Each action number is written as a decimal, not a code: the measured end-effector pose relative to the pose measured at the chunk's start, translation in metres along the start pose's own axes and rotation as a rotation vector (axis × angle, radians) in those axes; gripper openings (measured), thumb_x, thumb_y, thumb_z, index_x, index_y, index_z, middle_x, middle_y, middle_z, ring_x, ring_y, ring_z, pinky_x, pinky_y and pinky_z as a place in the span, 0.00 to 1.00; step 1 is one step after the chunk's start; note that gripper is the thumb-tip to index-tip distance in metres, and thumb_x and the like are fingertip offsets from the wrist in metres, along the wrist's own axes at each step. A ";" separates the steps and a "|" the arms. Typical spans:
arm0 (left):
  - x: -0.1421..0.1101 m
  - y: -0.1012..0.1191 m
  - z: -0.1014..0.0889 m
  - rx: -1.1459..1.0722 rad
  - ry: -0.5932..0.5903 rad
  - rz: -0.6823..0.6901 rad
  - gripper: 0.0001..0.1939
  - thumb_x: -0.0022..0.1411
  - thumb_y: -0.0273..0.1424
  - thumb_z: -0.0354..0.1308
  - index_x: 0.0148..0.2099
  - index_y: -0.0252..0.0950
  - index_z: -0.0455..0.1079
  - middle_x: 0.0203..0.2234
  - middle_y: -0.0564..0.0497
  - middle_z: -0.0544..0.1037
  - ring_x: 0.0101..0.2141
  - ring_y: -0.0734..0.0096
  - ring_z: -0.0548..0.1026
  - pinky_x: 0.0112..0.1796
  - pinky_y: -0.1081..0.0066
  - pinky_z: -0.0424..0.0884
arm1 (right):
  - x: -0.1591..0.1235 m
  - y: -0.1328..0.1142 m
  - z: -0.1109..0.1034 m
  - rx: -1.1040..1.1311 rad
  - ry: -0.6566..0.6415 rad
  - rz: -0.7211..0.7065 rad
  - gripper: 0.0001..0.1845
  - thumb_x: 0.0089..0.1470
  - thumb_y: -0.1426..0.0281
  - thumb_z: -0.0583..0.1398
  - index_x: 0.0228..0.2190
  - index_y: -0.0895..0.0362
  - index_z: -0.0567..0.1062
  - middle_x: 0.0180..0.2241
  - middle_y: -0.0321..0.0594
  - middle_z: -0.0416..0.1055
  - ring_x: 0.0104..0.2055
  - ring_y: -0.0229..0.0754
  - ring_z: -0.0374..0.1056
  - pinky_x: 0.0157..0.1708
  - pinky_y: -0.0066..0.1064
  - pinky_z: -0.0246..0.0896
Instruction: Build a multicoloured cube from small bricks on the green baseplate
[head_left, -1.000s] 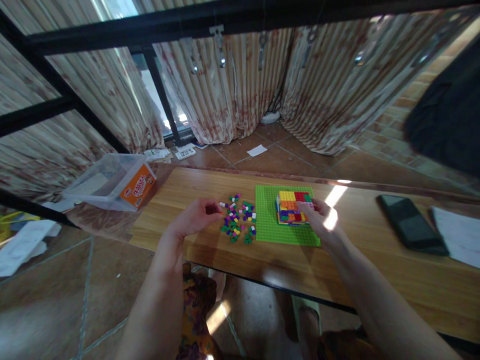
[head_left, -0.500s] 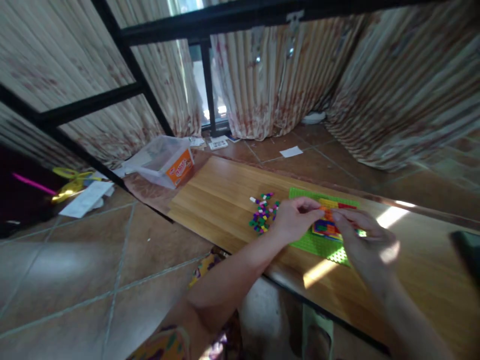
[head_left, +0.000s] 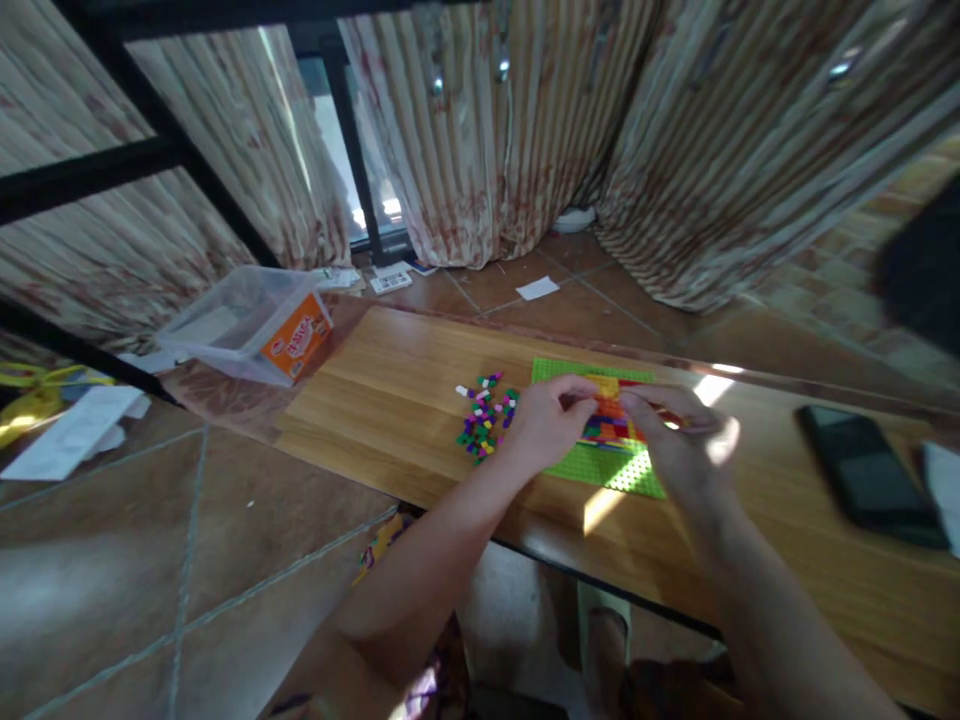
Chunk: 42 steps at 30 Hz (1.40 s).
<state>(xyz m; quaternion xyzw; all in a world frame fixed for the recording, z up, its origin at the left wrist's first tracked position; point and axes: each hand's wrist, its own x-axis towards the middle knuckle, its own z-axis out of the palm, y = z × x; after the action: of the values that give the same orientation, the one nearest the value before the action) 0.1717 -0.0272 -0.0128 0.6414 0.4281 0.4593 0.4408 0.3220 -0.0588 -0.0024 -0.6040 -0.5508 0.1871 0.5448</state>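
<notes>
A green studded baseplate point(head_left: 570, 465) lies on the wooden table, bearing a low build of toy bricks point(head_left: 611, 430) in yellow, red, orange and blue. Over this build, my left hand point(head_left: 551, 415) pinches at the left side of a small orange toy brick point(head_left: 609, 402). From the right, the thumb and fingers of my right hand point(head_left: 686, 435) close on the same brick. My fingers cover part of the build, and the brick's exact shape is too small to make out. Left of the baseplate lies a pile of loose small bricks point(head_left: 486, 420) in mixed colours.
A clear plastic box point(head_left: 247, 330) with an orange label stands beyond the left end of the wooden table point(head_left: 375, 400). At the right, a black phone point(head_left: 870, 475) rests on the tabletop near a white paper point(head_left: 946, 490). Curtains point(head_left: 465, 150) hang behind.
My view has turned right, so the scene sits further left and the whole phone shows. Both hands stay together over the brick build, still at the orange brick.
</notes>
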 end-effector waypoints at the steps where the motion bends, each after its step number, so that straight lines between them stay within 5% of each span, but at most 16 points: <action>1: 0.002 -0.003 -0.004 0.049 0.009 -0.013 0.08 0.55 0.25 0.57 0.37 0.34 0.75 0.32 0.47 0.79 0.34 0.69 0.75 0.39 0.69 0.71 | 0.002 0.002 -0.002 0.019 0.007 -0.005 0.08 0.47 0.61 0.64 0.27 0.53 0.79 0.32 0.39 0.75 0.36 0.43 0.71 0.38 0.39 0.69; 6: 0.010 -0.014 -0.016 0.148 0.054 -0.101 0.08 0.53 0.22 0.56 0.35 0.33 0.75 0.30 0.46 0.79 0.32 0.67 0.75 0.38 0.66 0.70 | 0.006 0.014 -0.005 0.075 -0.026 0.011 0.09 0.46 0.61 0.66 0.28 0.52 0.79 0.38 0.40 0.73 0.41 0.44 0.70 0.41 0.40 0.68; 19: 0.006 -0.013 -0.001 0.140 -0.033 -0.170 0.08 0.55 0.26 0.56 0.37 0.31 0.75 0.29 0.47 0.79 0.31 0.71 0.75 0.37 0.71 0.70 | 0.002 0.020 0.004 -0.318 -0.135 -0.184 0.08 0.46 0.59 0.64 0.28 0.48 0.81 0.44 0.41 0.72 0.51 0.52 0.61 0.50 0.52 0.58; 42: 0.007 -0.020 0.016 0.054 0.037 -0.229 0.04 0.51 0.26 0.60 0.31 0.31 0.74 0.25 0.48 0.78 0.27 0.73 0.74 0.31 0.73 0.68 | 0.008 0.023 0.021 -0.216 0.092 0.023 0.09 0.38 0.65 0.65 0.27 0.53 0.78 0.40 0.41 0.71 0.42 0.49 0.67 0.44 0.46 0.66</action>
<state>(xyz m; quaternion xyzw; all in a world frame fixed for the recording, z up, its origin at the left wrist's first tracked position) 0.1856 -0.0186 -0.0330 0.5915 0.5189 0.4061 0.4648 0.3177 -0.0374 -0.0260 -0.6736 -0.5350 0.1050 0.4990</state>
